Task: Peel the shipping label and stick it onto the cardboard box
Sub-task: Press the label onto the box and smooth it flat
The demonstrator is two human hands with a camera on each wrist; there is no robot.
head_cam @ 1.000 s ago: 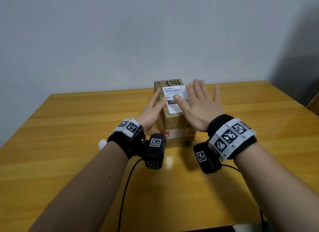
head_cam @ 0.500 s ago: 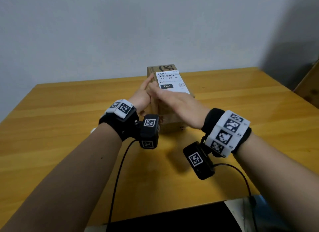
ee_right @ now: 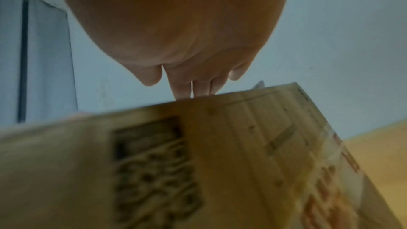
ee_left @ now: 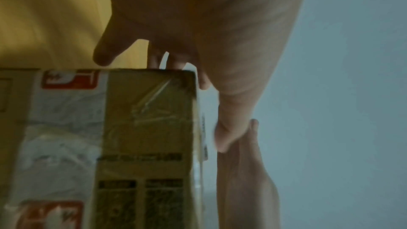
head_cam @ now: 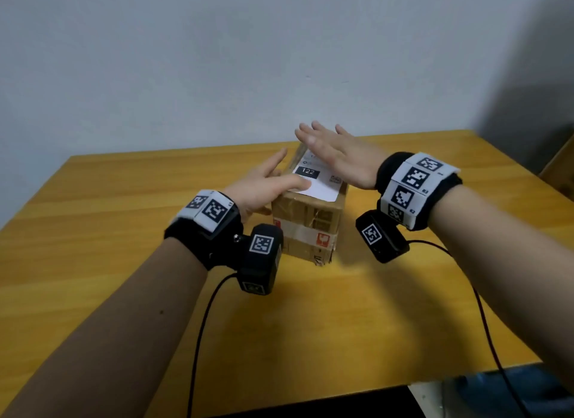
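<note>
**Hands flat on the label, smoothing it down**

Left hand (head_cam: 264,187) was spread flat, thumb lying on the near-left corner of the shipping label (head_cam: 316,184) and the other fingers running along the box's 9 o'clock side. Right hand (head_cam: 338,159) was also flat with fingers straight, over the far end of the label toward 12 o'clock. Whether the palm actually touched the paper I couldn't tell, though the right wrist view had the fingertips (ee_right: 185,91) right at the top edge.

What changed: half a second before, both hands were bunched together at the label's left edge, and now the right one had swept across toward 1 o'clock. A second back it was over at the right side too, so this looked like back-and-forth rubbing.

Label sat on top of the cardboard box (head_cam: 307,228), which stood mid-bench (head_cam: 124,262). Peeling's clearly done; I'd say this was just the final press-down.
</note>
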